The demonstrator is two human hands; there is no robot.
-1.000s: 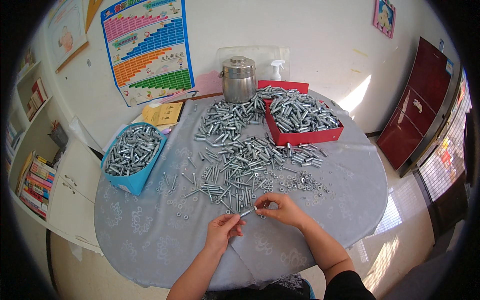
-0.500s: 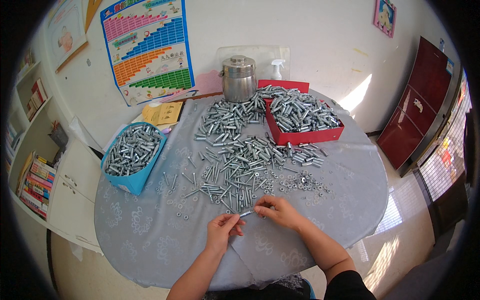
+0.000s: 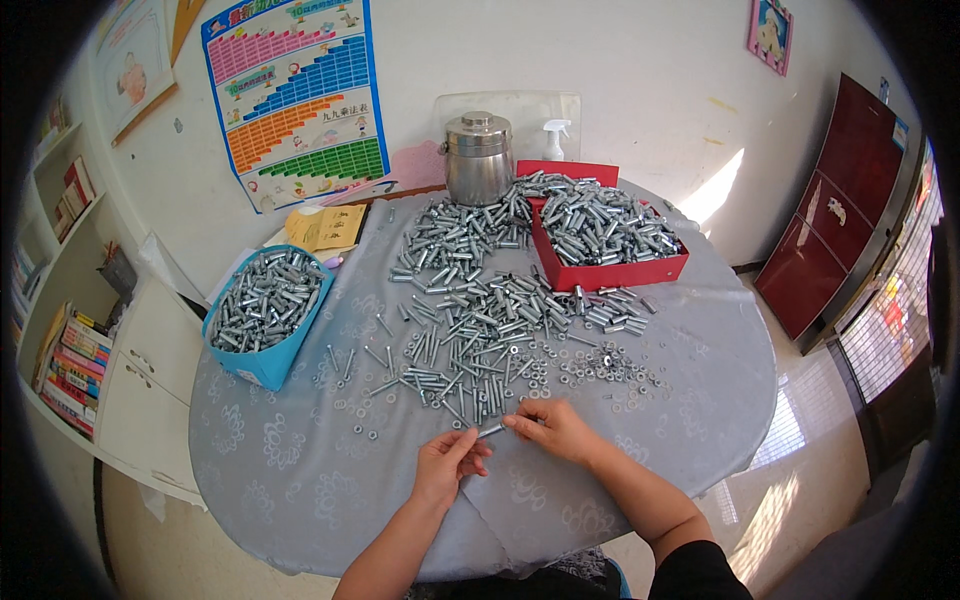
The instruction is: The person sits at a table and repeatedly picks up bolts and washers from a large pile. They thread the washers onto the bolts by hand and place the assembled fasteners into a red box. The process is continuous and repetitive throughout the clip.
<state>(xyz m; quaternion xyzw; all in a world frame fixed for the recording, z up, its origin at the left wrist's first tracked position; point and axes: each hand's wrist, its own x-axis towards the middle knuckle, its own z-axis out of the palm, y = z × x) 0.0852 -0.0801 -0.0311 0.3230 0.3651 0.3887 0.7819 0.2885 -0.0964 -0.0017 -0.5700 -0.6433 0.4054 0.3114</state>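
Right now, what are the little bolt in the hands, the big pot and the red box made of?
The bolt looks like bare grey metal, with a dull silvery shine. The pot seems to be polished steel: its side mirrors the light. The red box has flat, matte walls, so maybe cardboard or plastic; I can't tell which.

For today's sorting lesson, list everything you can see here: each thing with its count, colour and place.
table: one, round, grey patterned cloth, centre
loose bolts: many, silver, spread mid-table
nuts and washers: many, silver, right of the bolts
red tray: one, full of bolts, far right
blue box: one, full of bolts, left edge
metal pot: one, silver, lidded, far side
spray bottle: one, white, behind the tray
chart: one, multicoloured, wall
bolt: one, silver, between both hands
left hand: at the bolt's near end
right hand: at its other end
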